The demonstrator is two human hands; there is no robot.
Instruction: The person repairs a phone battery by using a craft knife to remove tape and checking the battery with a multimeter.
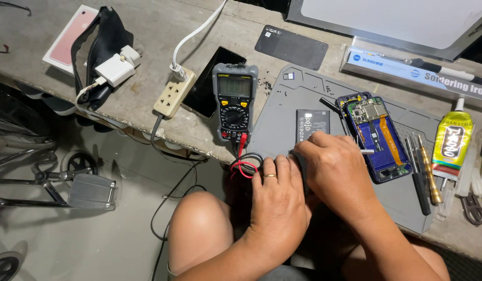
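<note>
My left hand (276,200) lies curled at the near edge of a grey work mat (282,127), a ring on one finger, next to the red and black leads (244,165) of a grey multimeter (235,101). My right hand (337,169) rests partly over the left, fingers bent on something small and dark that I cannot make out. A black phone battery (312,123) lies just beyond my right fingers. To its right an opened phone (373,134) shows its blue frame, circuit board and orange flex cable.
A cream power strip (173,93), a dark phone (207,86), a white charger (115,68) and a pink box (66,39) lie left. A dark back cover (291,47), a long tool box (415,72), a glue tube (452,143) and screwdrivers (423,174) lie right.
</note>
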